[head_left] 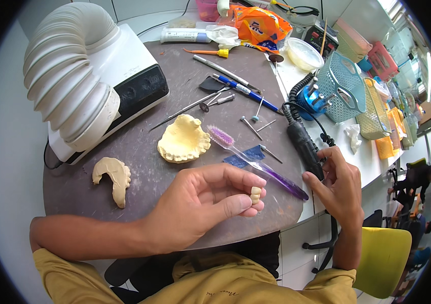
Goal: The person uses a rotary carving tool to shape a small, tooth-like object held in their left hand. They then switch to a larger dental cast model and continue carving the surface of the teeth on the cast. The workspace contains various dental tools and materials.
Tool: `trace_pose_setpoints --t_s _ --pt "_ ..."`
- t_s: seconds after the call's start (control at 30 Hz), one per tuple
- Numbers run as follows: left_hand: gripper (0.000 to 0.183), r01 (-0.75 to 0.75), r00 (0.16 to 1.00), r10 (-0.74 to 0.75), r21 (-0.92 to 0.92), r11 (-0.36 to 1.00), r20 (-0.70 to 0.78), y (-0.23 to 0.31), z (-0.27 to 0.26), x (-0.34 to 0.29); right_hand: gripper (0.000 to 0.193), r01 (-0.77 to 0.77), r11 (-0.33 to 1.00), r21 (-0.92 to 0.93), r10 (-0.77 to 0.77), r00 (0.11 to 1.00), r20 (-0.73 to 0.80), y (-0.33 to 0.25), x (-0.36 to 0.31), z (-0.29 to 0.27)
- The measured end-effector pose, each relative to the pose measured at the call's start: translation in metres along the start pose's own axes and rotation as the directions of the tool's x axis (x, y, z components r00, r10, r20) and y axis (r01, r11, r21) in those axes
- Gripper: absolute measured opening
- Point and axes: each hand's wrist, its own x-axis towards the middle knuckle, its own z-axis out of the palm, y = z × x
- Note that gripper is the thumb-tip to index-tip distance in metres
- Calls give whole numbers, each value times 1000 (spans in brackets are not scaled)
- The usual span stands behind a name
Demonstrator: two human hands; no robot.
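Observation:
My left hand point(202, 202) pinches a small tooth-coloured dental bridge point(256, 195) between thumb and fingers, over the front of the brown work board. To the right, my right hand point(338, 182) has its thumb and fingers around the lower end of a black rotary handpiece point(304, 144), which lies at the board's right edge with a coiled cord. Behind my left hand sits a cream plaster dental model point(184, 139). A smaller, curved beige dental piece point(112, 178) lies further left. Between my hands and the tools rests a purple toothbrush point(261, 164), partly over a dark blue strip point(245, 156).
A ribbed white suction hose point(68, 66) on a white unit stands at the left. Burs point(252, 127), a blue pen point(248, 93) and a metal carver point(187, 109) lie mid-board. A blue bur holder point(312, 101) and blue basket point(342, 86) stand right. A yellow-green chair point(385, 258) is beside me.

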Motion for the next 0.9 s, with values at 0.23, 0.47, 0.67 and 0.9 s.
trace_pose_setpoints --t_s 0.23,0.47,0.67,0.9 --pt "27 15 1000 -16 -14 1000 -24 1 2 -1 35 420 907 -33 -419 892 -169 -23 -3 5" --pt "26 16 1000 -16 -5 1000 -22 2 1 1 27 458 889 -11 -458 886 -72 -43 5 23" --pt "25 19 999 -19 -27 999 -30 0 0 0 13 316 936 154 -280 935 -216 -33 -6 8" --pt "24 29 999 -30 -26 999 -24 -1 1 2 13 392 893 220 -386 920 -69 -18 -23 -12"
